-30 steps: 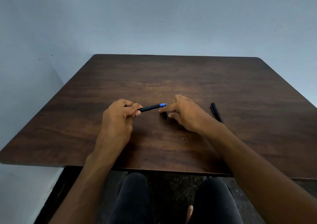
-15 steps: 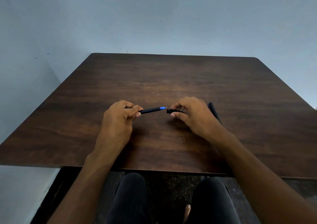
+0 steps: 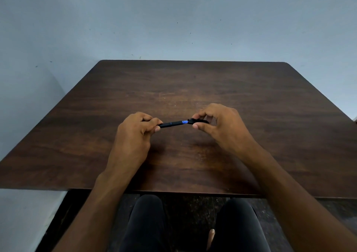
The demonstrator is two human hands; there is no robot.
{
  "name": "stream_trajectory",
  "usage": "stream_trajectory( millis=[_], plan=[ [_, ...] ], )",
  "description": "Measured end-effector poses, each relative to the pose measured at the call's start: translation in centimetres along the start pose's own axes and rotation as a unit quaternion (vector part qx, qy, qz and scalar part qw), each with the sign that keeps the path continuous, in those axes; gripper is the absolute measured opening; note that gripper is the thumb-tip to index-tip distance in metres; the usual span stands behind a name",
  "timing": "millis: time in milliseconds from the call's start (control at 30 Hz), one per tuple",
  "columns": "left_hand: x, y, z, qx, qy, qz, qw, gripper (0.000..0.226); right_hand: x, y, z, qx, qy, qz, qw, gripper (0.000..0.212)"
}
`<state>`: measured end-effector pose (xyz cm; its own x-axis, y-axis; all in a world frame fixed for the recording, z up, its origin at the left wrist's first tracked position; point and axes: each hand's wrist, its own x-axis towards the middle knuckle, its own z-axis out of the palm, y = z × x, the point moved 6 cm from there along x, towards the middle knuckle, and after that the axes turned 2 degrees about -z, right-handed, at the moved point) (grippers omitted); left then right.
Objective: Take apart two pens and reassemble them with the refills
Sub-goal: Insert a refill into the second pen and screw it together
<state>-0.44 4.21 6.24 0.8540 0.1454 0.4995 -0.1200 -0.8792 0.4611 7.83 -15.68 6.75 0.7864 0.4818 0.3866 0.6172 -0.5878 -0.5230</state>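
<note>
My left hand [image 3: 133, 134] pinches the left end of a black pen body [image 3: 171, 124] with a blue tip, held level just above the dark wooden table [image 3: 193, 89]. My right hand [image 3: 222, 126] grips a short black pen piece [image 3: 197, 121] between thumb and fingers. The open end of that piece meets the blue tip. The second pen seen earlier to the right is hidden behind my right hand.
The table's near edge runs just in front of my knees [image 3: 148, 222]. A grey-blue wall [image 3: 173, 20] stands behind the far edge, and another wall closes in on the left.
My right hand picked up the short black piece from the table and brought it left to the pen's blue tip. My left hand has stayed in place.
</note>
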Motion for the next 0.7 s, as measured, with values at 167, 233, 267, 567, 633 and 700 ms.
stream_trajectory(
  millis=[167, 233, 267, 567, 633, 700],
  plan=[
    [0.1, 0.4, 0.1, 0.007, 0.002, 0.021, 1.000, 0.017, 0.0, -0.1, 0.3, -0.014, -0.004, -0.012, 1.000, 0.019],
    [0.2, 0.6, 0.2, 0.006, 0.000, 0.024, 1.000, 0.016, -0.1, -0.3, 0.4, -0.005, -0.006, -0.017, 1.000, 0.020],
    [0.2, 0.6, 0.3, 0.007, 0.000, 0.028, 1.000, 0.016, -0.1, -0.4, 0.4, -0.001, -0.007, -0.020, 1.000, 0.020],
    [0.2, 1.1, 0.9, 0.003, -0.008, 0.039, 0.999, 0.015, -0.5, -1.2, 0.8, 0.066, 0.011, -0.002, 0.998, 0.023],
    [0.2, 1.2, 0.8, -0.002, -0.006, 0.039, 0.999, 0.015, -0.6, -1.3, 1.0, 0.085, 0.020, -0.003, 0.996, 0.028],
    [0.1, 1.1, 0.6, -0.002, -0.002, 0.040, 0.999, 0.015, -0.7, -1.2, 1.2, 0.093, 0.022, 0.005, 0.995, 0.040]
  ],
)
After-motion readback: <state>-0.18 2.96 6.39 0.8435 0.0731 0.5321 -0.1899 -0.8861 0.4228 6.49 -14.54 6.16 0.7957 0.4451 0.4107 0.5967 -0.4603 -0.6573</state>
